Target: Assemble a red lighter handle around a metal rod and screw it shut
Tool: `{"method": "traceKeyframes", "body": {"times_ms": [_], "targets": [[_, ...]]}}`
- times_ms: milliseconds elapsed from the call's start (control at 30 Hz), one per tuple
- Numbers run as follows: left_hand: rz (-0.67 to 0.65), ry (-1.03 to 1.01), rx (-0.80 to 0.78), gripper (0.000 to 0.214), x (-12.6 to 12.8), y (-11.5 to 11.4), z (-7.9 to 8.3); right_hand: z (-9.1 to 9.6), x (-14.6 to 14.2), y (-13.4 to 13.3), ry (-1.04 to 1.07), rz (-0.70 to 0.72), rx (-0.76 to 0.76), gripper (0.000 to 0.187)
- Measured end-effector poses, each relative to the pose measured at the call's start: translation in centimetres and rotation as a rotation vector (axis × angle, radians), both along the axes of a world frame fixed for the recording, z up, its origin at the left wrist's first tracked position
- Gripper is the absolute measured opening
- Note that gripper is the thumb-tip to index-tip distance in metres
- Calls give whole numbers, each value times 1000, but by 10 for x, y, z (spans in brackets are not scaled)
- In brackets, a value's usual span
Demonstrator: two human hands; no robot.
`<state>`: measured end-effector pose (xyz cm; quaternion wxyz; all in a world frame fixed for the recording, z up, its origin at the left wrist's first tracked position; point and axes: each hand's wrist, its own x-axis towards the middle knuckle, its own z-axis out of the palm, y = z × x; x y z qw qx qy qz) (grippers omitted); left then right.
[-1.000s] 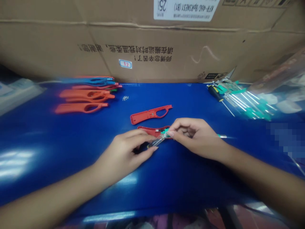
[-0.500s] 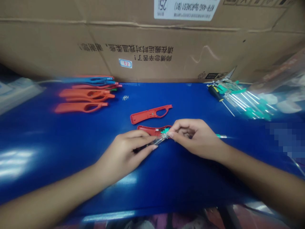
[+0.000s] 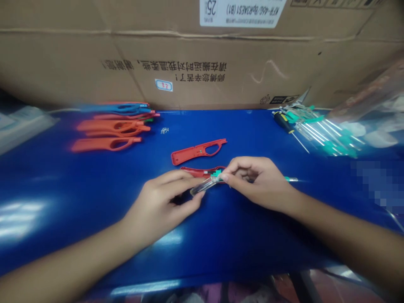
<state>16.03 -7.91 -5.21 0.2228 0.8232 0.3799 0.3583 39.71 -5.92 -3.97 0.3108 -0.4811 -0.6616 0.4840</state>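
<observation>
My right hand pinches the right end of a clear lighter fuel tank, where a green part shows at the fingertips. My left hand has thumb and forefinger on either side of the tank's body, lightly closed on it. The tank slants, its left end lower. Just behind it lies a red lighter shell half, partly hidden by my fingers, with a green piece in it. Farther back rests another red shell half, inner side up. A metal-tipped rod sticks out beyond my right hand.
Several orange lighters and a blue one lie at the back left, near small pale pins. At the back right are a screwdriver and several green-and-metal lighter rods. A cardboard box walls off the table's rear.
My left hand has shifted slightly left along the tank, and more of the tank's body shows. My right hand keeps its pinch. The whole view has moved slightly.
</observation>
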Motion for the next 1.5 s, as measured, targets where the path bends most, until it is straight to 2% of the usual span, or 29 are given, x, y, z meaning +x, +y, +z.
{"method": "traceKeyframes", "body": {"times_ms": [333, 700, 867, 1033, 1267, 1500], "targets": [[3, 85, -1, 27, -3, 1, -2, 0, -1, 1, 9, -21, -44, 23], [12, 94, -40, 24, -5, 4, 1, 0, 2, 1, -21, 42, 49, 21], [-51, 79, -41, 28, -6, 5, 2, 0, 2, 1, -26, 22, 20, 21], [-106, 55, -7, 31, -6, 6, 4, 3, 1, 0, -10, 28, 0, 22], [-74, 88, 50, 30, -7, 7, 9, 3, 2, 0, -46, 42, -6, 24], [-100, 106, 68, 33, -8, 8, 8, 3, 1, 0, -69, 62, 44, 24]]}}
